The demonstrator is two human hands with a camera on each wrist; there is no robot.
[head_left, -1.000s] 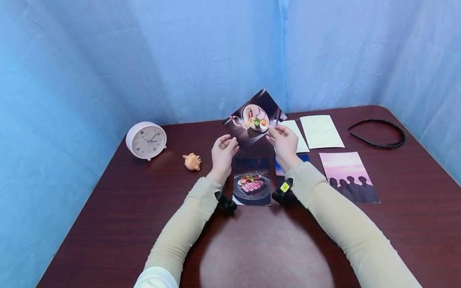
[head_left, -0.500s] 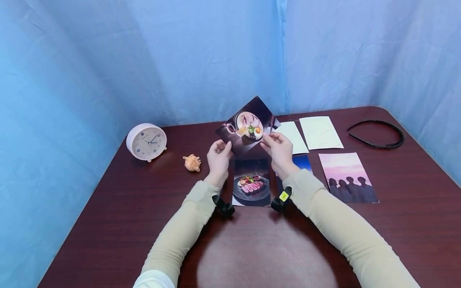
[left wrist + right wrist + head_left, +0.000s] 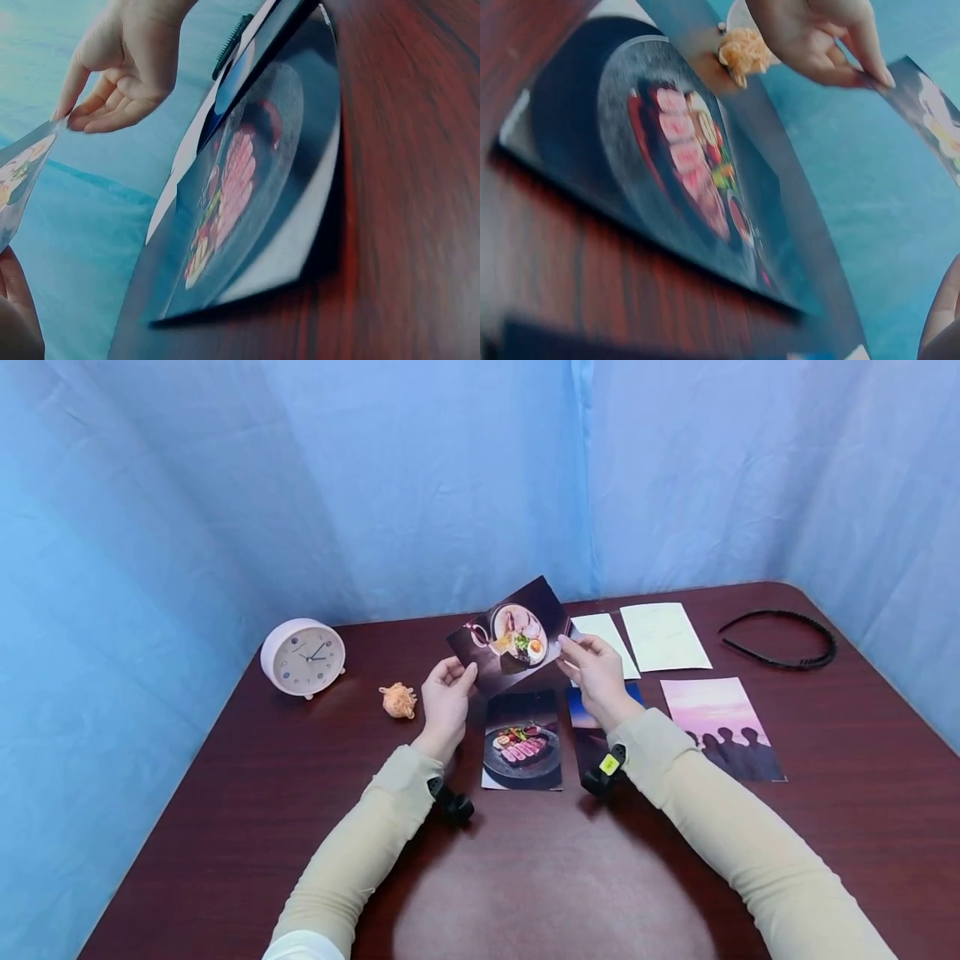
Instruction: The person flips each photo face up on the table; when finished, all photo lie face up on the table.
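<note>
In the head view, a glossy photo of a ramen bowl is held up, tilted, above the far middle of the table. My left hand pinches its lower left corner between thumb and fingers. At the right corner, my right hand pinches it the same way. Below the held photo lies a photo of sliced steak on a dark plate, its near edge lifting slightly off the table in the left wrist view. Partly under my right forearm is a dark blue photo.
Two white sheets lie behind my right hand, beside a pink-sky photo with silhouettes. A black headband rests at the far right. To the left stand a round white clock and a peach yarn-like bundle. Blue curtains hang behind the table.
Both hands have lowered the ramen photo, and it now leans less steeply. My left hand has shifted left and nearer; my right hand has dipped, then moved slightly right.
</note>
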